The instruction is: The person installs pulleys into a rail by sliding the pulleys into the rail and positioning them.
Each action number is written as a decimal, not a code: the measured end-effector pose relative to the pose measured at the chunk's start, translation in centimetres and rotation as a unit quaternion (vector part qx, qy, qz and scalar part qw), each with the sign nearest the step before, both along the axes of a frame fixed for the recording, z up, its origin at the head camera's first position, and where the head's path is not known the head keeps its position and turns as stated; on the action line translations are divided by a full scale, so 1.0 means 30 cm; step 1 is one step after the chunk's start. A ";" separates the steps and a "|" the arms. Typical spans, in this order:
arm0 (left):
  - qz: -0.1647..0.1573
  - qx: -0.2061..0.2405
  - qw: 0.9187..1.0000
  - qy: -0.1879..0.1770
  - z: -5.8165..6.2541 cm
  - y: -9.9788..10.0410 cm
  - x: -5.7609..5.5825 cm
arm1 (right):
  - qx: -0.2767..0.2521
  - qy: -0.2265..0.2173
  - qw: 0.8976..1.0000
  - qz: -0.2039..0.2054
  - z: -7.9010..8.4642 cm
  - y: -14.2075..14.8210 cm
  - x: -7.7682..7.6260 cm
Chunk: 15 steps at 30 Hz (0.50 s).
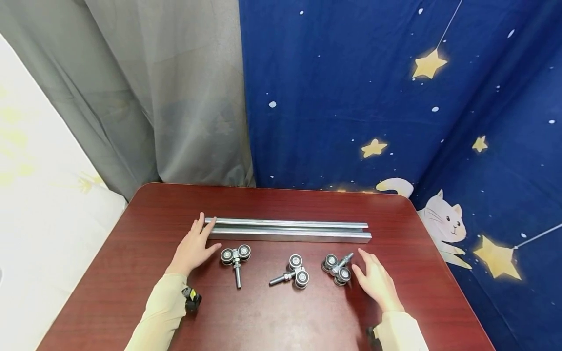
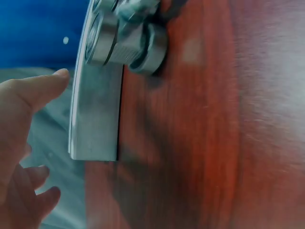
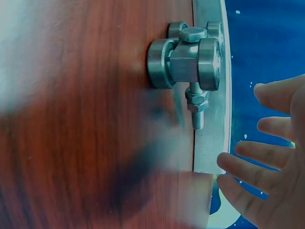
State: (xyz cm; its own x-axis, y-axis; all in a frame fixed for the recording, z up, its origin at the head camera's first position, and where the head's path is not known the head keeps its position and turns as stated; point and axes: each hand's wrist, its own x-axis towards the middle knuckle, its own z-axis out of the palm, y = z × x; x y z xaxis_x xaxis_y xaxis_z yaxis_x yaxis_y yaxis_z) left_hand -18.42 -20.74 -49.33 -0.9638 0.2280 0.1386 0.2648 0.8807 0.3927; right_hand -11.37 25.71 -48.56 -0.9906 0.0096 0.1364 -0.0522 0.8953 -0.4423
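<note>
Head view has the left hand (image 1: 190, 251) with its fingers spread wide and empty at the left end of the rail (image 1: 290, 238); whether they touch it cannot be told. From the left wrist view, the thumb stands well away from the other fingers, its tip near the rail's edge. The right hand (image 1: 375, 282) is wide too, free of any grip, its fingers loosely extended just beside the right roller (image 1: 336, 269); the right wrist view shows a gap between them and it. The rail lies lengthwise across the desk (image 1: 246, 321), an open slot running along its top. On its near side three rollers lie in a loose row: the left roller (image 1: 237, 258) near the left thumb, bolt towards the person; the middle roller (image 1: 299, 270) with its bolt pointing left; the right roller with its bolt slanting away to the right. Behind the desk hang a gray curtain (image 1: 197, 97) and a blue curtain (image 1: 329, 97)
</note>
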 end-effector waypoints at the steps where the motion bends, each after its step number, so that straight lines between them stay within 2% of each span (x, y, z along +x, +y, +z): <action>1: 0.003 0.006 1.000 -0.005 -0.002 -0.003 -0.011 | -0.005 -0.002 1.000 -0.001 0.000 0.000 -0.005; 6: 0.007 0.007 1.000 -0.019 -0.001 -0.010 -0.065 | -0.026 -0.009 1.000 -0.001 -0.015 -0.001 -0.033; 15: -0.030 -0.032 0.999 -0.023 0.004 0.011 -0.139 | -0.048 -0.011 0.999 0.004 -0.066 -0.008 -0.077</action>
State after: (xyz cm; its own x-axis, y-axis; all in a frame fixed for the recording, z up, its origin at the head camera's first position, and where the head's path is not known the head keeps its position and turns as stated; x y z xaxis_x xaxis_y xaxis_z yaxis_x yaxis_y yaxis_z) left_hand -22.61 -20.42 -49.23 -0.9533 0.2918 0.0781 0.3003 0.8875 0.3494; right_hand -13.69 25.46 -50.55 -0.9933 0.0145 0.1143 -0.0482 0.8487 -0.5267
